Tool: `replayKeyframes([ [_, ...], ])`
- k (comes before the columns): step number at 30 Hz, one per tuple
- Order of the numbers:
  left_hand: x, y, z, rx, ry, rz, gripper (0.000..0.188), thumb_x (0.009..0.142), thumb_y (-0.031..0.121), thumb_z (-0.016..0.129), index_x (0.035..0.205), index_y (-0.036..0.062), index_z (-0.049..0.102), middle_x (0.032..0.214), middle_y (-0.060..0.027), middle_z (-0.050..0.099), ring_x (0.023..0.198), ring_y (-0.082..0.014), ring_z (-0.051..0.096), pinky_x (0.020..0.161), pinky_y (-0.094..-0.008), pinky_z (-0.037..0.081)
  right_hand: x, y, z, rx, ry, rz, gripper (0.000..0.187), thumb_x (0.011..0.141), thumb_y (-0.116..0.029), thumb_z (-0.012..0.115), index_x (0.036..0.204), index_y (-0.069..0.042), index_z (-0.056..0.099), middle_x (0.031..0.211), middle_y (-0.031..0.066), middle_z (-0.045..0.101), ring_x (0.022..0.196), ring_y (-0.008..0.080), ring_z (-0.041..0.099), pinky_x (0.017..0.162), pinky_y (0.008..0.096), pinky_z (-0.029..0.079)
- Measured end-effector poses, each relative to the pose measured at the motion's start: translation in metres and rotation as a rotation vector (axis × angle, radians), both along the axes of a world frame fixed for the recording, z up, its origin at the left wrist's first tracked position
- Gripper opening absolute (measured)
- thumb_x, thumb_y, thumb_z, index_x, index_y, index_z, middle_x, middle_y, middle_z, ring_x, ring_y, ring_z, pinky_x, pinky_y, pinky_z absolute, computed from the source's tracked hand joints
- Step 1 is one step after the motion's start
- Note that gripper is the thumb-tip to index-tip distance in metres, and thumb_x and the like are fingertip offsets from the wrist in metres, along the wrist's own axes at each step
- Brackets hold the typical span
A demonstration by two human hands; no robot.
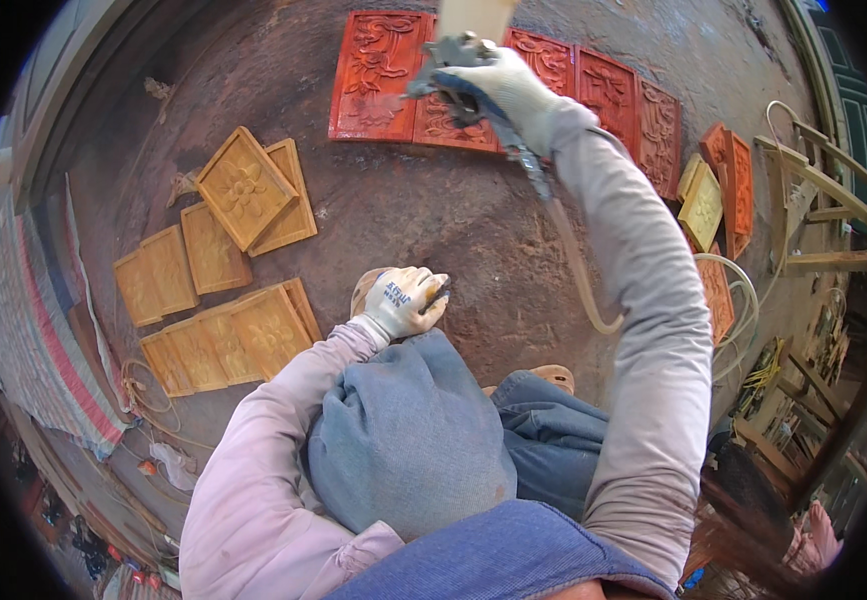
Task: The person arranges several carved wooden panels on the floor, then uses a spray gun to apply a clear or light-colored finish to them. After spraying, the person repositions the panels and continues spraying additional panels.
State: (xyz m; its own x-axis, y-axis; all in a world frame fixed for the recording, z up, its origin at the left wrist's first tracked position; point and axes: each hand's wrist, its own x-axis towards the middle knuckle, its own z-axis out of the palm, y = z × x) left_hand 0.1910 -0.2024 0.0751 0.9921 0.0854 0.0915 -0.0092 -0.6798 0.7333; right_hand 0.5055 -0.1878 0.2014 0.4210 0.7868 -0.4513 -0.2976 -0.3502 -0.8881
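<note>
My right hand (521, 88), in a white glove, is wrapped round the handle of a metal spray gun (445, 76). A pale cup (475, 16) sits on top of the gun, partly cut off by the upper edge. From the handle a translucent hose (571, 255) hangs down. The gun is over a row of carved wooden panels (378, 70) coated glossy red-orange, lying side by side on the ground. My left hand (405, 300), also gloved, rests closed by my knee. Something dark shows at its curled fingers; I cannot tell what it is.
Unpainted carved wooden panels (245, 190) lie in overlapping groups at left. More red panels (736, 190) and a yellowish one (700, 205) lean at right. Beyond them stand a wooden frame (833, 190) and a coiled hose (743, 300). A striped woven sheet (43, 330) lies far left.
</note>
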Motion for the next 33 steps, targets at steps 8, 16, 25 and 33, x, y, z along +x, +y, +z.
replayKeyframes([
  [8, 0.003, 0.002, 0.01, -0.034, 0.14, -0.059, 0.03, 0.085, 0.028, 0.066, 0.108, 0.008, 0.067, 0.091, -0.0114, 0.066, 0.086, -0.0294, 0.065, 0.076, -0.0403, 0.052, 0.068, -0.145, 0.063, -0.564, -0.513, -0.07, 0.029, 0.086, -0.016, 0.072, 0.11, 0.0, 0.067, 0.079, 0.0029, 0.065, 0.066, 0.0085, 0.058, 0.058, 0.025, 0.047],
  [16, -0.001, 0.006, 0.008, -0.009, 0.177, -0.06, 0.032, 0.085, 0.029, 0.066, 0.109, 0.0081, 0.066, 0.093, -0.0112, 0.067, 0.088, -0.0293, 0.065, 0.077, -0.0403, 0.052, 0.036, -0.101, 0.081, -0.328, -0.467, 0.256, 0.036, 0.085, -0.015, 0.074, 0.119, -0.003, 0.067, 0.098, 0.006, 0.074, 0.086, 0.0107, 0.065, 0.071, 0.0287, 0.052],
  [25, 0.001, 0.001, 0.004, 0.021, 0.063, -0.022, 0.029, 0.081, 0.028, 0.07, 0.104, 0.0102, 0.069, 0.086, -0.0089, 0.065, 0.081, -0.0269, 0.064, 0.072, -0.0383, 0.051, 0.076, 0.002, 0.06, -0.422, -1.503, 0.314, 0.039, 0.086, -0.038, 0.069, 0.11, -0.009, 0.069, 0.103, 0.0169, 0.072, 0.101, 0.0344, 0.067, 0.088, 0.0405, 0.053],
  [33, -0.002, 0.003, 0.007, 0.038, 0.129, -0.057, 0.029, 0.086, 0.029, 0.066, 0.107, 0.0085, 0.069, 0.093, -0.0103, 0.068, 0.084, -0.0279, 0.066, 0.075, -0.0382, 0.053, 0.028, 0.029, 0.068, -0.146, -0.621, 0.471, 0.046, 0.081, -0.026, 0.077, 0.117, 0.0, 0.066, 0.092, 0.0144, 0.071, 0.066, 0.0129, 0.066, 0.061, 0.0293, 0.054],
])
